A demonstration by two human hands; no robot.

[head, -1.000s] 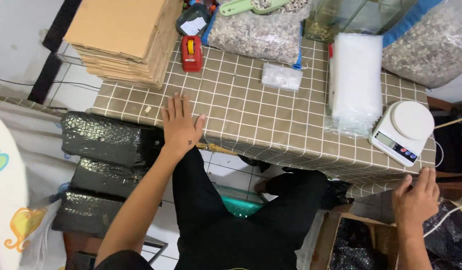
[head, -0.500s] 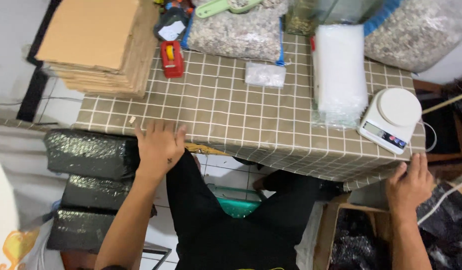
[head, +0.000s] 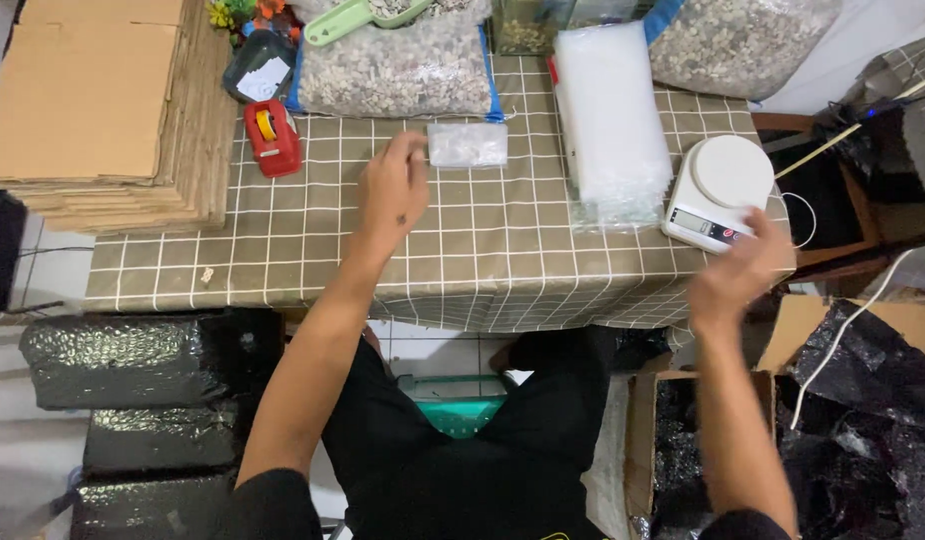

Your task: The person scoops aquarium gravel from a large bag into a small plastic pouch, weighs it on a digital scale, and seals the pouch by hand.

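a: where's the left hand (head: 393, 190) rn?

b: stretched fwd over the checked tablecloth (head: 463, 250), arm nearly straight from the shoulder. back of hand faces up, fingers loosely curved, fingertips right at the left edge of a small clear plastic bag (head: 468, 145). can't tell if they're touching it yet. it isn't gripping anything, hand looks open.

a: and that bag sits where?

b: flat on the table, just in front of the big sack of gravel (head: 398, 65) w/ a green scoop (head: 353, 18) on top.

a: right hand (head: 738, 275)?

b: out to the side at the table's right edge, forearm angled up from the elbow. fingers rest on the front edge of the white kitchen scale (head: 718, 190), by its display. whether it's pinching the scale or just resting on it, can't tell; fingers are bent, not a fist.

a: what's between the hands?

b: a tall stack of clear plastic bags (head: 608, 120), lying lengthwise, just left of the scale.

a: anything else on the left side?

b: red tape dispenser (head: 273, 138) near the gravel sack, then a pile of flat cardboard (head: 93, 110) at the far left corner. below the table edge, black bubble-wrapped bundles (head: 143, 360) stacked on the left, and a cardboard box (head: 673, 440) w/ black wrap by the right arm.
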